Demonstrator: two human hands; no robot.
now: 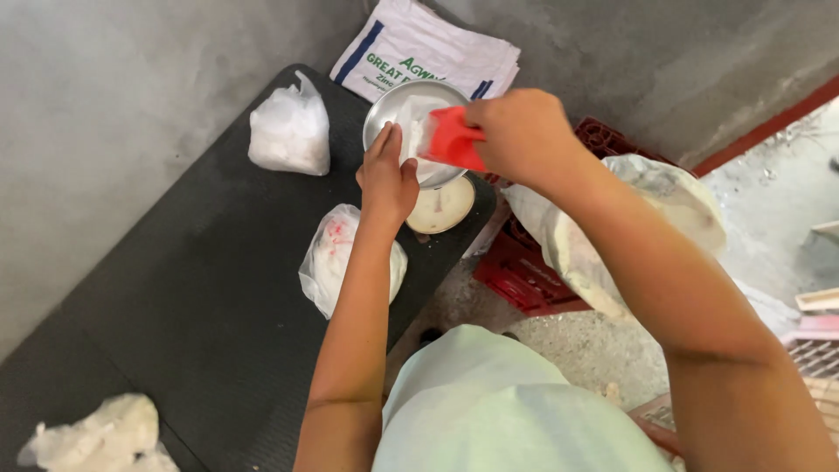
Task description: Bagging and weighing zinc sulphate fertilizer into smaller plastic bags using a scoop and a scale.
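Grey concrete walls close in a corner, and against them lies a dark ribbed mat (175, 297) serving as the work surface; beyond its right edge the floor is speckled concrete with a red painted strip along the wall's foot. On the mat's far end sits a metal bowl (384, 109) on a round scale (446, 210), its pale dial showing just below the bowl. A folded white sack (428, 44) with blue stripes leans at the wall behind it. The right hand (520, 131) is closed around a red scoop (453, 140), gripping it at its right end; the scoop's long axis runs roughly left to right, its open end pointing left and tipped down into the bowl, over white powder. The left hand (386, 179) stands at the bowl's near rim, fingers straight and together, pointing away from the body, thumb spread; it touches the rim and holds nothing. Two filled clear bags rest on the mat: one (290, 131) left of the bowl, another (336, 258) under the left forearm. A crumpled bag (96, 437) lies at the mat's near corner. Right of the mat stands a red crate (524, 280) bearing a large open sack (647, 205).
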